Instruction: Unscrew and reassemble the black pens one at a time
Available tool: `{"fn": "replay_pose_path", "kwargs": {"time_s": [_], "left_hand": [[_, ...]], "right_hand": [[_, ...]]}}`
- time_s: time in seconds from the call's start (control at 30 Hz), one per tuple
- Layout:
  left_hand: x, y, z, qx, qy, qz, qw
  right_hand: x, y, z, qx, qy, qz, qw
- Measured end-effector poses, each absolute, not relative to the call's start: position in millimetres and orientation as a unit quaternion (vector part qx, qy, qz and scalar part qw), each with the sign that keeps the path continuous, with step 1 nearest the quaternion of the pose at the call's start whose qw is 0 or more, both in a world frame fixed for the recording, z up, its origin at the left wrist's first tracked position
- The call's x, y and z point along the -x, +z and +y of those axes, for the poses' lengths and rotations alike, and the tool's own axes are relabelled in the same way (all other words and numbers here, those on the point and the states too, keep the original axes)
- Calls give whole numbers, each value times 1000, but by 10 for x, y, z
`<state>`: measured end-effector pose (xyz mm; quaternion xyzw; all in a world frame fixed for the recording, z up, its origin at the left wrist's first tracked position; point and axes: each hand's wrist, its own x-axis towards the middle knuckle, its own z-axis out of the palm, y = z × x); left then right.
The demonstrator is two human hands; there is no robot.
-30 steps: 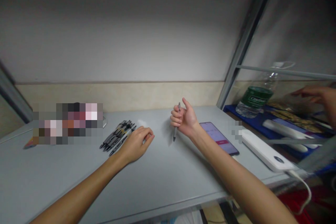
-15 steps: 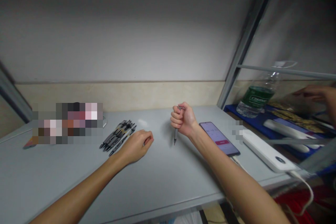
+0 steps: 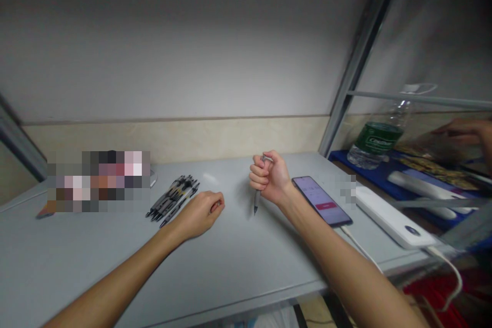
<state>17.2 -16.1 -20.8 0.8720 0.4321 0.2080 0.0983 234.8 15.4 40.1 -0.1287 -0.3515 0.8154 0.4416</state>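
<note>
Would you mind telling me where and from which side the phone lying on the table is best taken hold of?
I would grip the phone by its two long edges near the far, top end, coming down from above. It lies flat, screen up, so only the edges offer purchase. A cable plugs into its near end, and the right hand, holding a pen, sits close on its left.

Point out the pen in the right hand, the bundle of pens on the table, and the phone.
pen (image 3: 255, 201), head view, on the lower barrel below the fist.
bundle of pens (image 3: 172, 200), head view, on the middle of the pile.
phone (image 3: 321, 200), head view, on the lit screen.
</note>
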Motion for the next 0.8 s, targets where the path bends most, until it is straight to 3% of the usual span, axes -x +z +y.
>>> {"fn": "replay_pose_path", "kwargs": {"time_s": [0.8], "left_hand": [[-149,-217,-149,-877,219,415,103]], "right_hand": [[-2439,344,197,149,733,-321,581]]}}
